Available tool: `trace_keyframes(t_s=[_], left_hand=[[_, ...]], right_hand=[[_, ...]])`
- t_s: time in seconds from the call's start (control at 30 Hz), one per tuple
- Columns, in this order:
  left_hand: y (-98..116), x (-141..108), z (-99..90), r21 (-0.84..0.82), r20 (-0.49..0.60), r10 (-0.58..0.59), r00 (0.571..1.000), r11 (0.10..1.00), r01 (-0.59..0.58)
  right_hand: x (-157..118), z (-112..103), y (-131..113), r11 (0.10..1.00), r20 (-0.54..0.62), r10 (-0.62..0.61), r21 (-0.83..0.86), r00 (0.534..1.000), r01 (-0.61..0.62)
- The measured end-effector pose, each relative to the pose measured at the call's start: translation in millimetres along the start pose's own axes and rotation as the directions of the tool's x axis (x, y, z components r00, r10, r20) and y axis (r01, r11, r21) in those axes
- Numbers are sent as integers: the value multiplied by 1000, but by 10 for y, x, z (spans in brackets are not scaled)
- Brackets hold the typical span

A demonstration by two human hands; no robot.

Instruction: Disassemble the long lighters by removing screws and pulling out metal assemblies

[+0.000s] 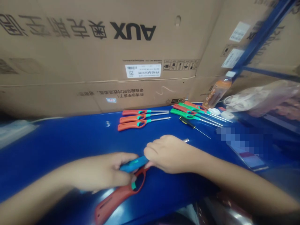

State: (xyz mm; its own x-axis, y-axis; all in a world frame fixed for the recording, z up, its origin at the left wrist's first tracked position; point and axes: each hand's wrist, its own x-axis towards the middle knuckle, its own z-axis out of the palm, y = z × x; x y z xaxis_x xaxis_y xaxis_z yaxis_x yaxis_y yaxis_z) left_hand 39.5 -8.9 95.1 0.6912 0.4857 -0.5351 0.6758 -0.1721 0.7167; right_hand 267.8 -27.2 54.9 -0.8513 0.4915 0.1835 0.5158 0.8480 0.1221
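In front of me, a long blue plastic piece (pixel 134 164) with a small green mark runs between my two hands; its kind is mostly hidden. My left hand (pixel 100 172) is closed around its near end. Closed over the far end is my right hand (pixel 164 153), knuckles up. Just below them lies a red gas lighter (pixel 114 200), its handle toward me, its guard loop by the left fingertips and right thumb. A short metal tip (pixel 186 140) shows beyond my right hand; I cannot tell which piece it belongs to.
On the blue table (pixel 58 137), three red lighters (pixel 132 125) lie in a row. Several red and green lighters (pixel 185 114) lie right of them, near a black-and-yellow screwdriver (pixel 187 122). An orange drink bottle (pixel 217 92) leans behind. Large cartons (pixel 93 56) wall the back.
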Motion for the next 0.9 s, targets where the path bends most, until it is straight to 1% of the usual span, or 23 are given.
trace_keyframes(t_s=[0.1, 0.23, 0.3, 0.43, 0.5, 0.7, 0.8, 0.9], left_hand=[[-25, -41, 8, -125, 106, -93, 990, 987, 106], [-111, -96, 115, -164, 191, -238, 952, 949, 270], [-141, -126, 181, -162, 208, -275, 939, 937, 310], [-150, -179, 253, -121, 184, -330, 926, 927, 354], [-134, -198, 260, -115, 168, -337, 927, 927, 358], [-97, -238, 270, -203, 162, -269, 949, 932, 299], [-112, -259, 285, -244, 176, -191, 966, 942, 230], [-127, -284, 300, -215, 156, -120, 980, 965, 152]], right_hand=[[2, -22, -31, 1000, 29, -10, 28, 1000, 10], [1, -20, -111, 997, 53, -35, 65, 998, 31], [-7, -18, -152, 995, 58, -50, 90, 997, 44], [-25, -33, -191, 992, 74, -62, 115, 995, 53], [-32, -51, -195, 993, 76, -67, 106, 995, 59], [-47, -114, -223, 994, 63, -77, 81, 995, 72], [-49, -132, -255, 994, 74, -80, 82, 994, 74], [-65, -128, -298, 992, 101, -89, 99, 991, 79]])
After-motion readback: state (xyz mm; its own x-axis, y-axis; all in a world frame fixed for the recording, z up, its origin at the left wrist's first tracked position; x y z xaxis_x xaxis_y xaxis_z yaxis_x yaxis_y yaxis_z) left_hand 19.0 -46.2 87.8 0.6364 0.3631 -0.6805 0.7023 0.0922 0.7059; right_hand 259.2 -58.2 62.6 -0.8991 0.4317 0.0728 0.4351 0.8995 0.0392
